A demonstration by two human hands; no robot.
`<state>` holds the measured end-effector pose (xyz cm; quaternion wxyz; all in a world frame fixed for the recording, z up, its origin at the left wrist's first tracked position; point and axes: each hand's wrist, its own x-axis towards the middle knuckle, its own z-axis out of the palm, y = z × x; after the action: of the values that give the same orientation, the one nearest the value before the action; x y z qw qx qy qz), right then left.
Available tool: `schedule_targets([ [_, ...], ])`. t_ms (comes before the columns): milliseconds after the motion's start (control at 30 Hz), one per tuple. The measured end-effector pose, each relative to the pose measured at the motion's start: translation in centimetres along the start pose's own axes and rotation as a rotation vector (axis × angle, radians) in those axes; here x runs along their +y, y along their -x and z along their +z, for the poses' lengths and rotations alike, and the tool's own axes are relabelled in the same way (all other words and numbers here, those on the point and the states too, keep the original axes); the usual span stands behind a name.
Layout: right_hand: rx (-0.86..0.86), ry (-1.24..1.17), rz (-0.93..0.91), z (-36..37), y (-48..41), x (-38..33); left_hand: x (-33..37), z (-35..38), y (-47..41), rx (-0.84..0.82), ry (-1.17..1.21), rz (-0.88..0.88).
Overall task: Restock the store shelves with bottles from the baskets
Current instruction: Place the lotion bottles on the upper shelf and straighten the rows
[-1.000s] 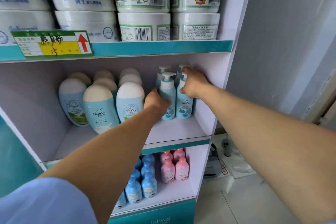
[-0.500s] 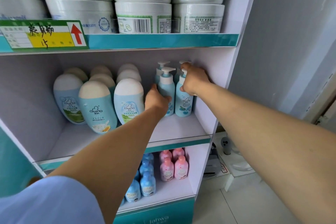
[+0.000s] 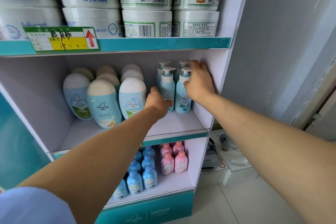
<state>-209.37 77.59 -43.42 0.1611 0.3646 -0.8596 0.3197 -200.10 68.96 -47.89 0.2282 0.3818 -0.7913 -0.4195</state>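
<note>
Middle shelf, right corner: left hand grips a blue pump bottle low; right hand curls round the second pump bottle. Probably light, slick plastic, so hold the body, not the pump.

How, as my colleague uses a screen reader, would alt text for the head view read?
Two hands reach into the middle shelf: the left hand grips the front-left pump bottle, the right hand holds the front-right pump bottle by its top.
</note>
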Motion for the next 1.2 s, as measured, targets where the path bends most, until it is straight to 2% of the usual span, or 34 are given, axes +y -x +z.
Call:
schedule_targets([
  [67,-0.002,0.011,0.021,-0.6,0.9,-0.1,0.2,-0.5,1.1,-0.025,-0.048,0.026],
  [167,-0.097,0.062,0.014,-1.3,2.7,-0.1,0.4,-1.4,3.1,-0.04,-0.106,0.055],
  [333,-0.264,-0.109,0.033,-1.9,6.9,-1.0,0.4,-3.1,6.8,-0.089,-0.147,0.075],
  [500,-0.368,-0.147,0.018,-3.2,10.2,-2.0,0.0,-5.1,10.0,-0.112,-0.151,0.083],
  [867,-0.345,-0.262,0.028,-6.1,12.6,-4.0,-1.0,-8.9,13.9,-0.089,-0.102,0.053],
  [1200,-0.401,-0.348,0.006,-1.9,12.6,-7.8,-4.6,-13.9,12.6,0.031,-0.069,-0.041],
])
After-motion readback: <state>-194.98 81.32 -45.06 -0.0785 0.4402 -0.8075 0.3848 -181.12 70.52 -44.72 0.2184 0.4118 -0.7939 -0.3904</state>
